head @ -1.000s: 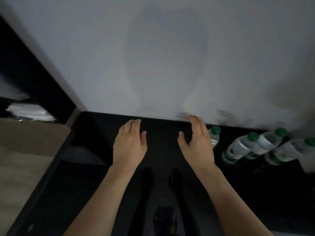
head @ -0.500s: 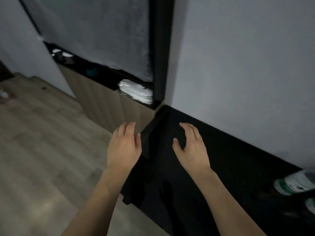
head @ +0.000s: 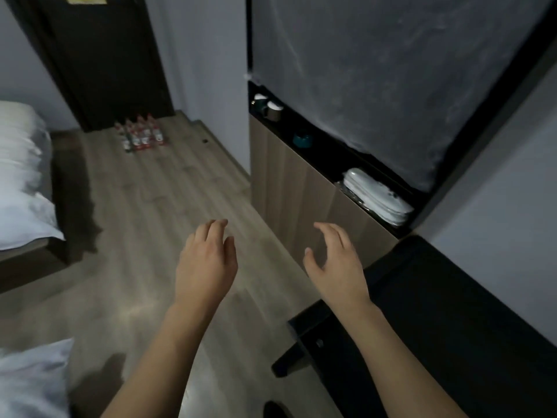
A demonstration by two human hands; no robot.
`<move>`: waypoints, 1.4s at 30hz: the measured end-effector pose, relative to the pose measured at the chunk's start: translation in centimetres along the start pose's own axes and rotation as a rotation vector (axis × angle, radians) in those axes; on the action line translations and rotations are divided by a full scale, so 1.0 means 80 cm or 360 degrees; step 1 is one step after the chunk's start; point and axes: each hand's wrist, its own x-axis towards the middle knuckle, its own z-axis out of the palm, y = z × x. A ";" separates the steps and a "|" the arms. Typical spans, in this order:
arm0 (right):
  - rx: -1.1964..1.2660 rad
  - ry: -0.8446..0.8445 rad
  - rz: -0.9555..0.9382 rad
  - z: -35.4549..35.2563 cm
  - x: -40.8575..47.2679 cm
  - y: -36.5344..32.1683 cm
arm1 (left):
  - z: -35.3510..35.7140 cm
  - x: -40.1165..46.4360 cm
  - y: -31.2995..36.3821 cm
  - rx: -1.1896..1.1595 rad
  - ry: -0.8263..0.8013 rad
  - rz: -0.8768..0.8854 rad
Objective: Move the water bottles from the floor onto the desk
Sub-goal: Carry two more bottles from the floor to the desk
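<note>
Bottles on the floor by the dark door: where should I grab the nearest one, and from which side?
The bottles stand upright in a tight cluster, too small and blurred for detail. Probably take the front one around its upper body from the open floor side, since neighbours crowd the rest. Both the left hand and right hand are free.

Grey-brown wood-plank floor (head: pixel 156 206): a cluster of small clear water bottles with red-and-white labels (head: pixel 140 134) is stood upright on it, close to the dark door. Black desk top (head: pixel 452 312) is seen at lower right. A low wood-fronted cabinet (head: pixel 289 182) is stood on the floor beside it; a stack of white plates (head: pixel 376 196) is held in its open shelf.
</note>
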 end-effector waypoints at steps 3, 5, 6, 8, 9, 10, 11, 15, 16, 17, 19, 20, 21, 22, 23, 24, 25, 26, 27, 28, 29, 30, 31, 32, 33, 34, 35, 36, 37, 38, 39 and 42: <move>0.0036 -0.0045 -0.0040 0.035 0.038 -0.027 | -0.016 0.030 -0.035 0.0048 0.0031 -0.0062; 0.0058 -0.0047 -0.0085 0.061 0.067 -0.042 | -0.019 0.056 -0.058 0.0070 0.0059 -0.0098; 0.0068 -0.0047 -0.0103 0.074 0.082 -0.048 | -0.019 0.072 -0.069 0.0076 0.0071 -0.0118; 0.0096 -0.0053 -0.0123 0.101 0.118 -0.058 | -0.017 0.107 -0.089 0.0091 0.0087 -0.0137; 0.0108 -0.0053 -0.0133 0.116 0.137 -0.063 | -0.014 0.127 -0.100 0.0106 0.0092 -0.0137; 0.0114 -0.0055 -0.0143 0.132 0.159 -0.067 | -0.013 0.147 -0.111 0.0124 0.0096 -0.0133; 0.0116 -0.0060 -0.0146 0.147 0.182 -0.072 | -0.012 0.169 -0.122 0.0145 0.0094 -0.0131; 0.0146 -0.0094 -0.0142 0.200 0.276 -0.095 | -0.015 0.266 -0.164 0.0221 0.0031 -0.0120; 0.0174 -0.0100 -0.0148 0.211 0.299 -0.103 | -0.017 0.290 -0.173 0.0240 0.0023 -0.0110; 0.0199 -0.0103 -0.0159 0.222 0.321 -0.110 | -0.020 0.313 -0.182 0.0257 0.0025 -0.0096; 0.0220 -0.0114 -0.0179 0.244 0.364 -0.126 | -0.023 0.358 -0.199 0.0275 0.0055 -0.0079; 0.0233 -0.0123 -0.0186 0.255 0.384 -0.134 | -0.024 0.378 -0.209 0.0275 0.0071 -0.0088; 0.0245 -0.0134 -0.0197 0.266 0.401 -0.142 | -0.025 0.396 -0.219 0.0276 0.0078 -0.0107; 0.0251 -0.0143 -0.0212 0.277 0.417 -0.150 | -0.026 0.412 -0.230 0.0276 0.0080 -0.0128; 0.0252 -0.0151 -0.0224 0.288 0.432 -0.157 | -0.027 0.428 -0.241 0.0277 0.0078 -0.0143; 0.0251 -0.0165 -0.0231 0.299 0.448 -0.164 | -0.027 0.444 -0.253 0.0275 0.0074 -0.0154; 0.0248 -0.0184 -0.0237 0.311 0.463 -0.171 | -0.026 0.461 -0.266 0.0268 0.0067 -0.0170; 0.0240 -0.0202 -0.0247 0.325 0.479 -0.177 | -0.025 0.478 -0.280 0.0255 0.0061 -0.0188; 0.0233 -0.0215 -0.0255 0.340 0.496 -0.184 | -0.023 0.497 -0.296 0.0243 0.0056 -0.0203; 0.0235 -0.0225 -0.0260 0.356 0.512 -0.191 | -0.022 0.516 -0.312 0.0232 0.0050 -0.0208; 0.0242 -0.0228 -0.0263 0.372 0.531 -0.200 | -0.020 0.536 -0.328 0.0227 0.0043 -0.0205; 0.0246 -0.0227 -0.0266 0.389 0.550 -0.209 | -0.020 0.557 -0.344 0.0227 0.0039 -0.0200; 0.0239 -0.0225 -0.0268 0.406 0.570 -0.219 | -0.020 0.580 -0.361 0.0232 0.0039 -0.0196; 0.0225 -0.0225 -0.0269 0.423 0.590 -0.230 | -0.022 0.602 -0.378 0.0239 0.0044 -0.0194; 0.0212 -0.0224 -0.0273 0.439 0.611 -0.242 | -0.025 0.625 -0.395 0.0246 0.0048 -0.0186; 0.0201 -0.0218 -0.0275 0.454 0.632 -0.256 | -0.030 0.649 -0.413 0.0249 0.0048 -0.0173; 0.0189 -0.0211 -0.0278 0.468 0.654 -0.270 | -0.037 0.675 -0.430 0.0251 0.0047 -0.0157; 0.0176 -0.0209 -0.0286 0.481 0.676 -0.285 | -0.045 0.700 -0.446 0.0250 0.0052 -0.0146; 0.0165 -0.0209 -0.0294 0.494 0.697 -0.299 | -0.052 0.725 -0.462 0.0250 0.0065 -0.0136; 0.0163 -0.0199 -0.0296 0.507 0.717 -0.312 | -0.059 0.750 -0.476 0.0253 0.0081 -0.0119; 0.0167 -0.0181 -0.0289 0.519 0.737 -0.324 | -0.064 0.775 -0.489 0.0260 0.0096 -0.0098; 0.0162 -0.0142 -0.0258 0.557 0.791 -0.351 | -0.070 0.843 -0.524 0.0250 0.0115 -0.0080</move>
